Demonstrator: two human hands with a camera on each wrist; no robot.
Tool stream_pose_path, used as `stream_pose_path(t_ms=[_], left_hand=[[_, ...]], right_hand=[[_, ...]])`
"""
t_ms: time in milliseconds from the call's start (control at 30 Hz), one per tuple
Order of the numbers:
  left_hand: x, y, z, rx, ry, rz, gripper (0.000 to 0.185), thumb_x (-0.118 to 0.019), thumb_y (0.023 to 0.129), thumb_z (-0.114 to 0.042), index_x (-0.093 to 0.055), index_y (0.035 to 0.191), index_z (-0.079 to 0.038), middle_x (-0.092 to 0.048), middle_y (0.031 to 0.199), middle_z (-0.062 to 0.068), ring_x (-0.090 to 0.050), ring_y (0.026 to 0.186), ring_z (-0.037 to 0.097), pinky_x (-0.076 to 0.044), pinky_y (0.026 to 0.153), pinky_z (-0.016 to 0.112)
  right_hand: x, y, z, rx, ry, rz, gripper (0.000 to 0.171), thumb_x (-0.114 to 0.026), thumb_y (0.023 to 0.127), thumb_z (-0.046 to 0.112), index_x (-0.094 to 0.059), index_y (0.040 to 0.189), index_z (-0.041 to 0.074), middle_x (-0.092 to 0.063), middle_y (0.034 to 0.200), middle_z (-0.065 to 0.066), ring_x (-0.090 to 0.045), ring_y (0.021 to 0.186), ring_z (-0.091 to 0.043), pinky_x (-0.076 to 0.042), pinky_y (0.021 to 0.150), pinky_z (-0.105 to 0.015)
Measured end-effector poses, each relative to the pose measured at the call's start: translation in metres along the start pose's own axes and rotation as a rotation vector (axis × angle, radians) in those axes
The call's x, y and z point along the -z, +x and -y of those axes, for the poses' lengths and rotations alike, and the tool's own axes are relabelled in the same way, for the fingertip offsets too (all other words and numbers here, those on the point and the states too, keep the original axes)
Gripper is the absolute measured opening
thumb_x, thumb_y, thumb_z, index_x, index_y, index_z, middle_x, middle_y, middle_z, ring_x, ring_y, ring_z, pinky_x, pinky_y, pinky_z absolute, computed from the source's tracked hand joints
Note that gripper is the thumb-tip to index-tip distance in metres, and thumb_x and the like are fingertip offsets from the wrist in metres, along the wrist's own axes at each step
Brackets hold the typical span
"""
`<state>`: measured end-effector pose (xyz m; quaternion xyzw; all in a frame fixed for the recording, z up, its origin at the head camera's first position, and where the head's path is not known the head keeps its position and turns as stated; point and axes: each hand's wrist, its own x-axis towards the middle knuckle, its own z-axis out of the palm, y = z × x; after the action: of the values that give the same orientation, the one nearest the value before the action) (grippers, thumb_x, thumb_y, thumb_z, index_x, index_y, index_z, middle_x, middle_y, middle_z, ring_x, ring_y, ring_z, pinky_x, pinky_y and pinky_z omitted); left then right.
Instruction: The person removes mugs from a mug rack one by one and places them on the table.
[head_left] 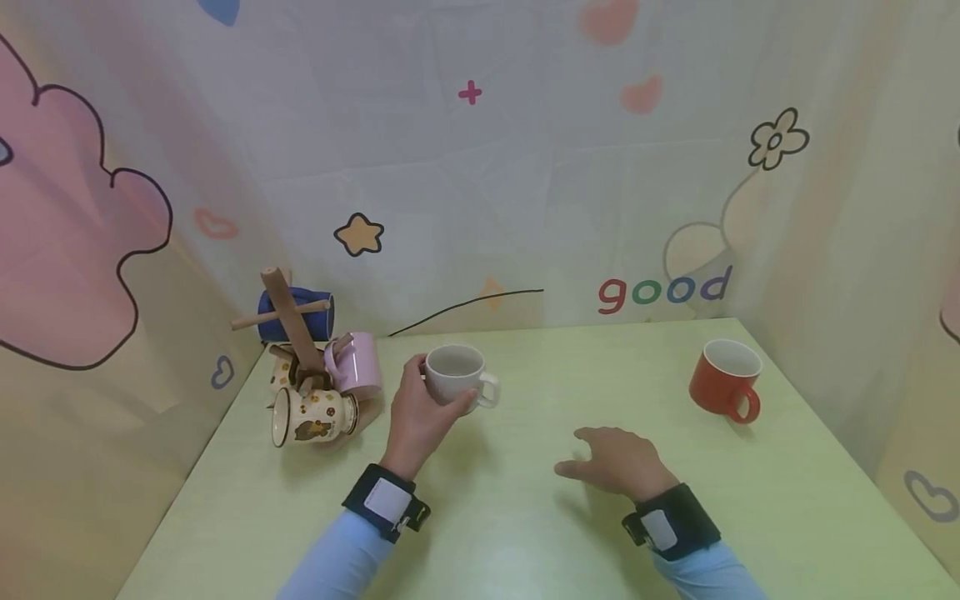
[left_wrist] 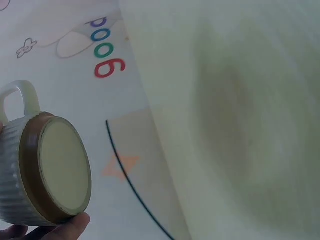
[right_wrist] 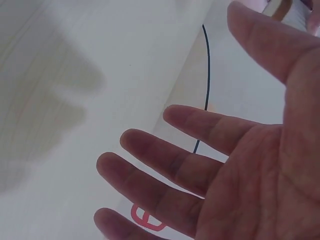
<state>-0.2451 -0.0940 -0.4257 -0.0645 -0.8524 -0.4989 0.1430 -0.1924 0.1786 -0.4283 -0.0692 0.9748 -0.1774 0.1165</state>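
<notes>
My left hand [head_left: 426, 417] grips a white mug [head_left: 453, 371] around its body, its handle pointing right in the head view. In the left wrist view the mug's side [left_wrist: 15, 175] looks ribbed, with a brown band around a pale base; the base faces the camera and the mug is held up off the table. To the right, my right hand [head_left: 618, 460] hovers over the table with nothing in it. Its fingers [right_wrist: 165, 185] are spread and slightly bent in the right wrist view, palm showing.
At left a wooden mug rack [head_left: 288, 321] carries a blue mug [head_left: 318, 321], a lilac mug [head_left: 360, 365] and a patterned cream mug [head_left: 315, 417], with another partly hidden behind. A red mug [head_left: 716, 383] stands on the table [head_left: 525, 550] at right. Printed curtains [head_left: 487, 192] hang behind.
</notes>
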Motion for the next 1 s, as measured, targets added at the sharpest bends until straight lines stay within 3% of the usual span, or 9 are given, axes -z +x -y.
stream_pose_path(t_ms=[300,500,633,833,1000], left_hand=[[-0.036,-0.019,0.007,-0.048,-0.001,0.069,0.086,-0.087,0.074,-0.028,-0.036,0.139,-0.003,-0.051,0.130,0.016,-0.056,0.114,0.034,-0.051,0.091,0.055],[-0.051,-0.029,0.011,-0.081,0.006,0.144,0.089,-0.089,0.072,-0.027,-0.036,0.140,-0.004,-0.051,0.129,0.015,-0.057,0.113,0.031,-0.050,0.091,0.052],[-0.058,-0.033,0.013,-0.119,0.033,0.183,0.089,-0.089,0.071,-0.025,-0.037,0.139,-0.003,-0.051,0.128,0.015,-0.057,0.111,0.030,-0.051,0.090,0.049],[-0.064,-0.034,0.011,-0.179,0.100,0.232,0.087,-0.089,0.071,-0.026,-0.037,0.137,-0.002,-0.051,0.126,0.014,-0.057,0.110,0.028,-0.053,0.088,0.044],[-0.067,-0.036,0.009,-0.241,0.160,0.244,0.088,-0.089,0.071,-0.028,-0.037,0.137,-0.001,-0.050,0.126,0.015,-0.057,0.111,0.028,-0.053,0.089,0.043]], right_hand=[[0.000,0.002,0.009,0.041,0.022,-0.047,0.076,-0.073,0.084,0.052,-0.055,0.137,0.001,-0.068,0.117,-0.019,-0.064,0.107,-0.038,-0.051,0.086,-0.057],[-0.002,0.004,0.014,0.074,0.068,-0.071,0.074,-0.074,0.084,0.049,-0.055,0.137,0.001,-0.070,0.109,-0.017,-0.068,0.098,-0.034,-0.054,0.078,-0.052],[-0.005,0.005,0.016,0.122,0.075,-0.101,0.058,-0.074,0.086,0.044,-0.062,0.125,0.003,-0.071,0.103,-0.014,-0.068,0.090,-0.030,-0.055,0.072,-0.047],[-0.006,0.005,0.021,0.212,0.098,-0.152,0.018,-0.070,0.092,0.028,-0.068,0.089,0.011,-0.061,0.075,0.002,-0.055,0.067,-0.015,-0.044,0.058,-0.033],[-0.006,0.006,0.022,0.273,0.127,-0.173,0.011,-0.067,0.094,0.020,-0.070,0.089,0.011,-0.062,0.074,0.005,-0.052,0.065,-0.010,-0.044,0.057,-0.031]])
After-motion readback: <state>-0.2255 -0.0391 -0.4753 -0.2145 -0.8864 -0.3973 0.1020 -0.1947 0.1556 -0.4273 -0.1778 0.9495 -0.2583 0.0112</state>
